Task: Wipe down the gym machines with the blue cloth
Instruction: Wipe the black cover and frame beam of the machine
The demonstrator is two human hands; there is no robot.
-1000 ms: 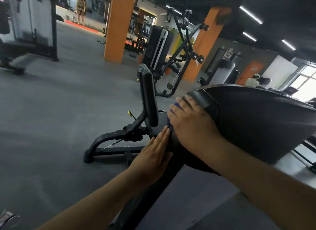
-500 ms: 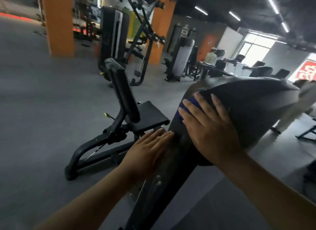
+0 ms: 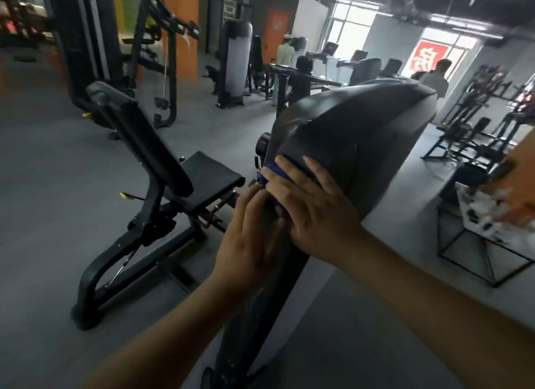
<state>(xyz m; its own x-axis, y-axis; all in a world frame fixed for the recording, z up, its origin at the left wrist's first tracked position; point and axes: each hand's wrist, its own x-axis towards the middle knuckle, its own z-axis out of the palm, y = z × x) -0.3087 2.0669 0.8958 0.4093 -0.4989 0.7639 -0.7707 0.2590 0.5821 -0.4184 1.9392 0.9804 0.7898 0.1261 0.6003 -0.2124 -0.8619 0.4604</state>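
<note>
A large dark padded machine part (image 3: pixel 362 134) rises in front of me on a slanted black post (image 3: pixel 260 316). My right hand (image 3: pixel 312 212) lies flat on the pad's lower left edge and presses the blue cloth (image 3: pixel 270 176) against it. Only the cloth's purple-blue edges show, beside and under the fingers. My left hand (image 3: pixel 246 244) rests on the pad's side just below, with its fingers nearly straight. Its fingertips touch the cloth's lower edge.
A black adjustable bench (image 3: pixel 202 177) stands close on the left, a cable machine (image 3: pixel 95 55) behind it. A wire-frame stand (image 3: pixel 486 255) with papers is at the right. Racks, more machines and two people are farther back. Grey floor lies between.
My left hand has slid up the pad's side until its fingertips meet the cloth. My right hand keeps the cloth pressed on the pad's edge. The view has swung right.
</note>
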